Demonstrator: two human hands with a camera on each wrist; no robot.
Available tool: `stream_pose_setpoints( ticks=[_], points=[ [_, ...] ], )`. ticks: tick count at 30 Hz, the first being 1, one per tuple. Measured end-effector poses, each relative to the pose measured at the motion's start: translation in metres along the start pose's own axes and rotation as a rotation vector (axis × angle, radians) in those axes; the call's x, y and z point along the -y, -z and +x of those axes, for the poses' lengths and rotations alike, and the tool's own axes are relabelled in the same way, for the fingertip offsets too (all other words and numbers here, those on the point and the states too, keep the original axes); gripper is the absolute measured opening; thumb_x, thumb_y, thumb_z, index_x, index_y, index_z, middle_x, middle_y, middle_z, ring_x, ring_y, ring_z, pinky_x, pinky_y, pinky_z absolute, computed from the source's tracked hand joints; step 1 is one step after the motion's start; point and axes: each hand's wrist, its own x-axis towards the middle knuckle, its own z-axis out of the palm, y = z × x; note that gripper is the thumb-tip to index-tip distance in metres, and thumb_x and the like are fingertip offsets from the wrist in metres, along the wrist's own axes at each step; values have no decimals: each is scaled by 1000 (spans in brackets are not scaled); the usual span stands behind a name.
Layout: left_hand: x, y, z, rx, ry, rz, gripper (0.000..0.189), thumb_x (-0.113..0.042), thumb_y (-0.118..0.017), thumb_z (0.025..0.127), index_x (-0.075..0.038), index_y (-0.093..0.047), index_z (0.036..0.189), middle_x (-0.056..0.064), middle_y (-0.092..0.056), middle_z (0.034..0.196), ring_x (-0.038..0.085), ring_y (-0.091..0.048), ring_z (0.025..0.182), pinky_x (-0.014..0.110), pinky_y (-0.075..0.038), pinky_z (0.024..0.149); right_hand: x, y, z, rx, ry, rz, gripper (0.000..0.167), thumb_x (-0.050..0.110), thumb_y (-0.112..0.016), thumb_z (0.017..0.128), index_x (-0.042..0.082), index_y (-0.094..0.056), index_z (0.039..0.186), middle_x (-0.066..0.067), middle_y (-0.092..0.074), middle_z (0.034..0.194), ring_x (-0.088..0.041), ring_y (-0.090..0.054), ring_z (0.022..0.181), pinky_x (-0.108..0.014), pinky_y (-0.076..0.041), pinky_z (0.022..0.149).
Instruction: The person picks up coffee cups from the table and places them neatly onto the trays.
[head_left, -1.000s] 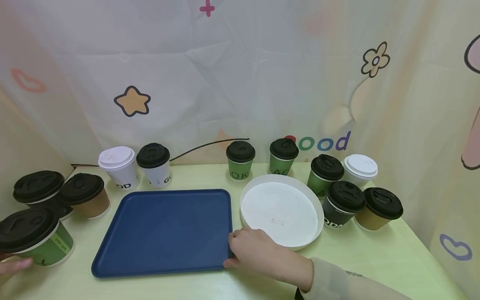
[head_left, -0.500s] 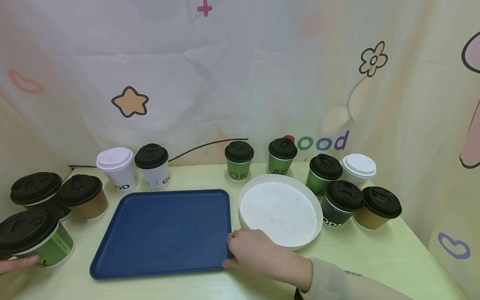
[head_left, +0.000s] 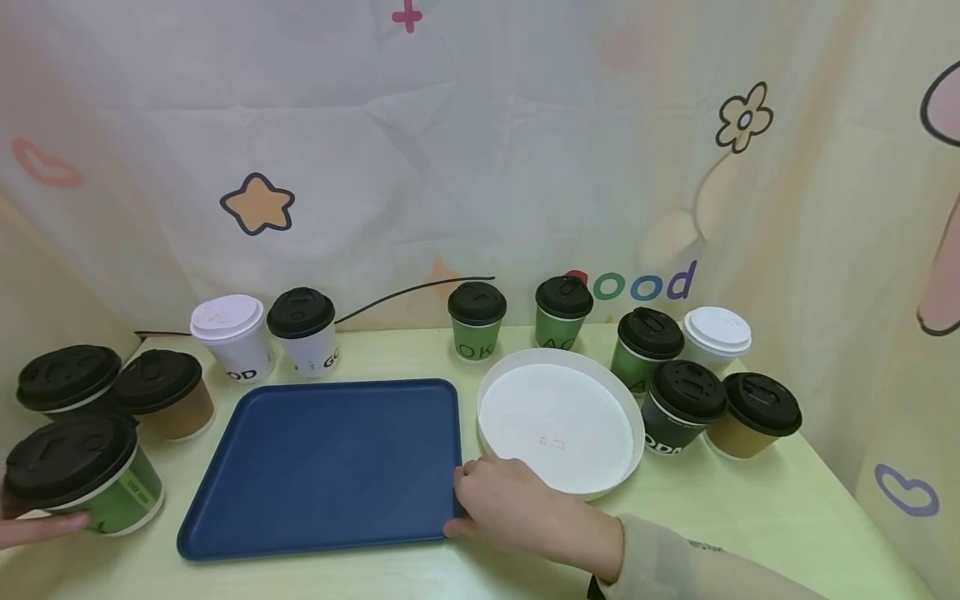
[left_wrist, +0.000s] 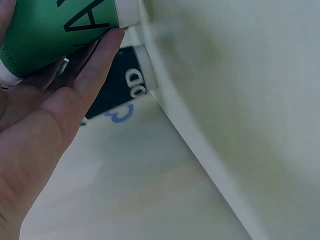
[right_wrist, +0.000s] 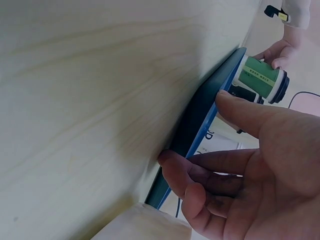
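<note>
At the left edge of the head view, my left hand (head_left: 37, 527) holds a green paper cup (head_left: 123, 500) with a black lid. In the left wrist view, the fingers of the left hand (left_wrist: 55, 115) lie along the side of the green cup (left_wrist: 65, 25). My right hand (head_left: 517, 504) grips the near right corner of a flat blue tray (head_left: 322, 475). Seen from the right wrist, the thumb of the right hand (right_wrist: 250, 165) presses on the rim of the tray (right_wrist: 200, 117), and its other fingers curl near the adjoining edge.
A black cup (head_left: 71, 379) and a brown cup (head_left: 168, 392) stand behind the green one. Two white cups (head_left: 232, 337) are beyond the tray. A round white dish (head_left: 558, 425) sits right of it, with several lidded cups (head_left: 686, 400) around its far and right sides.
The left hand has shifted the green cup slightly to the right, toward the tray. The right hand stays at the tray corner. The head view has turned very slightly.
</note>
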Motion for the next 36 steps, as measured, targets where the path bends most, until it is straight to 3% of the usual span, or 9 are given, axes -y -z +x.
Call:
stream_pose_setpoints(
  ticks=[1, 4, 12, 18, 21, 24, 26, 31, 36],
  points=[
    [-6, -7, 4, -47, 50, 104, 108, 46, -63, 55, -24, -64, 137, -10, -68, 127, 0, -65, 109, 13, -53, 82, 0, 0, 0, 1, 2, -1, 47, 54, -79, 86, 8, -71, 94, 3, -64, 81, -11, -62, 69, -30, -54, 52],
    [-13, -15, 11, -52, 126, 303, 100, 38, -70, 61, -32, -64, 133, -18, -70, 116, -4, -66, 99, 10, -51, 75, 0, 0, 0, 8, 3, -1, 48, 54, -79, 87, 8, -72, 97, 2, -65, 83, -11, -63, 70, -30, -54, 53],
    [-22, -23, 34, 63, 296, 338, 82, 24, -73, 78, -34, -61, 135, -22, -67, 119, -4, -63, 102, 20, -54, 71, 1, 2, 0, 9, 3, 7, 49, 54, -79, 87, 7, -73, 99, 2, -65, 84, -11, -63, 71, -30, -54, 53],
    [-48, -45, 60, 88, 552, 461, 58, -7, -78, 91, -14, -54, 143, -24, -62, 123, -13, -49, 108, 21, -49, 76, 1, 3, 0, 13, 0, 20, 50, 53, -79, 87, 6, -73, 101, 1, -65, 85, -10, -62, 71, -30, -54, 54],
    [-57, -57, 74, 123, 631, 462, 68, -16, -78, 94, -3, -43, 151, -7, -59, 137, -3, -48, 117, 30, -51, 82, 1, 3, 0, 16, -2, 24, 50, 53, -79, 87, 6, -73, 102, 1, -66, 85, -10, -62, 71, -30, -54, 54],
    [-61, -70, 86, 153, 649, 437, 76, -18, -77, 95, 2, -33, 154, 18, -46, 151, 19, -46, 130, 46, -51, 90, 1, 3, 0, 22, -5, 32, 50, 53, -79, 87, 5, -73, 103, 1, -66, 85, -10, -62, 71, -30, -54, 54],
    [-61, -78, 94, 173, 639, 415, 79, -18, -77, 95, 2, -31, 156, 26, -37, 155, 21, -43, 133, 53, -48, 92, 1, 3, 0, 25, -5, 36, 51, 52, -79, 87, 5, -73, 103, 1, -66, 86, -10, -62, 71, -30, -54, 54],
    [-59, -94, 113, 199, 553, 358, 75, -18, -80, 92, -9, -39, 155, 12, -46, 151, -10, -40, 125, 39, -46, 95, 1, 3, -1, 14, 0, 35, 49, 53, -80, 86, 6, -73, 100, 1, -65, 84, -11, -62, 71, -31, -54, 54],
    [-59, -108, 133, 208, 531, 304, 75, -19, -81, 91, -8, -39, 153, 14, -48, 150, 16, -41, 136, 52, -42, 102, 1, 3, 0, 12, 2, 33, 48, 53, -80, 86, 7, -73, 98, 2, -64, 83, -10, -62, 70, -31, -54, 54]
  ],
)
